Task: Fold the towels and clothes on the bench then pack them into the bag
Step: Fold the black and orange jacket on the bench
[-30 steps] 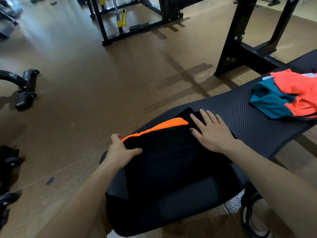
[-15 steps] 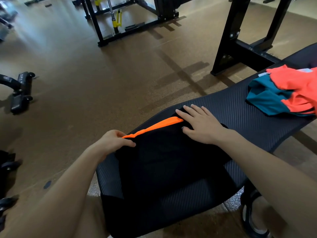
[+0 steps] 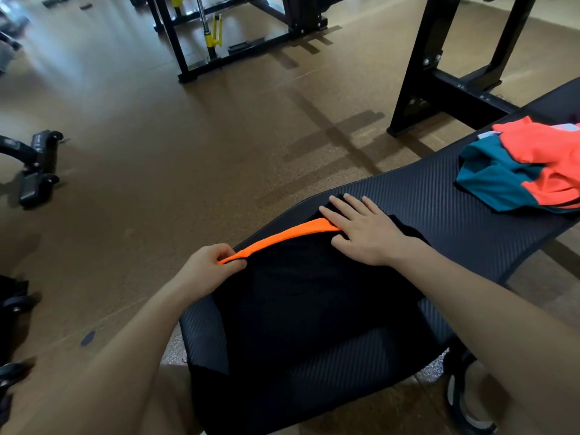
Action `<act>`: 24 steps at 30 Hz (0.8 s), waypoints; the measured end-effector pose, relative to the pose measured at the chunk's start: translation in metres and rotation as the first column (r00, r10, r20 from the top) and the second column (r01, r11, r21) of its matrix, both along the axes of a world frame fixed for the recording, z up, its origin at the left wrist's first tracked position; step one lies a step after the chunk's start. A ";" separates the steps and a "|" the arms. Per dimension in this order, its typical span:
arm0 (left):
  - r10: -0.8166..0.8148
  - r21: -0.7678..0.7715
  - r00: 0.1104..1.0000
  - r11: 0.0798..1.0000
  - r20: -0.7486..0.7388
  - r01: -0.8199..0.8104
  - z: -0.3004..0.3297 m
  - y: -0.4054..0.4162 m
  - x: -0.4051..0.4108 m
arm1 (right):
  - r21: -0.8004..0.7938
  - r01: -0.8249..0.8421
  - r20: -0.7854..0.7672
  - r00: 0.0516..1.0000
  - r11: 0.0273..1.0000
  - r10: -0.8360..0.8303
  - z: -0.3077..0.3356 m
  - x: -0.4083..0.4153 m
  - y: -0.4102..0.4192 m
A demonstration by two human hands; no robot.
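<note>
I am observing the left hand [image 3: 208,268] pinching the orange trim [image 3: 282,238] of the black garment [image 3: 314,293]. The right hand [image 3: 361,229] is pressing it flat-fingered onto the bench [image 3: 423,196].

Left hand [image 3: 207,271]: fingers curled, thumb and forefinger pinching. Right hand [image 3: 364,230]: palm down, fingers straight and spread, pressing flat. Both forearms extended forward.

Garment [image 3: 314,287] on bench [image 3: 423,196], pile [image 3: 527,171] right.
</note>
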State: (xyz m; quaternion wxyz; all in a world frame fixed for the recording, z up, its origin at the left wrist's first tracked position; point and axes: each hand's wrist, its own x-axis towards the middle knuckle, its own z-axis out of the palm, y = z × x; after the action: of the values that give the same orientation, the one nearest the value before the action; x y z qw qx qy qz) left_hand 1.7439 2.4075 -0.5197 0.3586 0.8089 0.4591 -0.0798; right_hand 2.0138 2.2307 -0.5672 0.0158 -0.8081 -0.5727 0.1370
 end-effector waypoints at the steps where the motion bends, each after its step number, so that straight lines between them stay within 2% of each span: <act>1: 0.055 0.057 0.998 0.997 -0.006 -0.055 -0.002 -0.001 -0.002 | 0.036 0.022 0.057 0.998 0.999 -0.024 0.003 -0.003 -0.002; 3: 0.195 0.084 0.980 0.978 -0.031 -0.192 -0.002 -0.004 -0.010 | 0.153 0.013 0.142 0.989 0.988 -0.035 0.014 -0.019 -0.002; 5: 0.333 -0.054 0.943 0.941 -0.016 -0.334 -0.005 -0.007 -0.019 | 0.258 -0.042 0.089 0.996 0.965 0.020 0.025 -0.044 -0.001; 7: 0.440 -0.256 0.898 0.868 -0.001 -0.425 -0.007 -0.017 -0.027 | 0.251 -0.082 -0.013 0.996 0.964 0.088 0.027 -0.070 -0.003; 8: 0.451 -0.326 0.892 0.842 -0.010 -0.430 -0.008 -0.023 -0.030 | 0.197 -0.099 -0.036 0.994 0.975 0.108 0.022 -0.078 -0.005; 11: 0.458 -0.395 0.888 0.808 -0.044 -0.436 -0.009 -0.039 -0.034 | 0.043 -0.125 -0.003 0.992 0.991 0.126 0.002 -0.083 -0.007; 17: 0.510 -0.479 0.859 0.742 -0.051 -0.469 -0.007 -0.061 -0.025 | 0.082 -0.143 0.035 0.990 0.986 0.140 -0.005 -0.082 -0.006; 19: 0.555 -0.470 0.832 0.739 0.018 -0.483 -0.007 -0.069 -0.019 | 0.092 -0.129 0.034 0.991 0.987 0.126 -0.004 -0.083 -0.006; 21: 0.591 -0.466 0.800 0.740 0.104 -0.486 -0.005 -0.075 -0.016 | 0.170 -0.121 0.039 0.992 0.978 0.116 0.000 -0.087 -0.006; 23: 0.605 -0.461 0.776 0.747 0.177 -0.478 0.000 -0.081 -0.015 | 0.243 -0.140 0.028 0.990 0.960 0.138 0.001 -0.093 -0.008; 24: 0.627 -0.480 0.750 0.735 0.210 -0.479 0.004 -0.085 -0.014 | 0.230 -0.163 0.029 0.987 0.959 0.161 -0.001 -0.095 -0.009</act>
State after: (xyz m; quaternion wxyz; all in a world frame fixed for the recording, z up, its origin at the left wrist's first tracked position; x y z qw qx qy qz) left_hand 1.7295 2.3225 -0.5157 0.5992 0.5416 0.5827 0.0902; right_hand 1.9185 2.2213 -0.5679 0.0957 -0.7519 -0.6490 0.0659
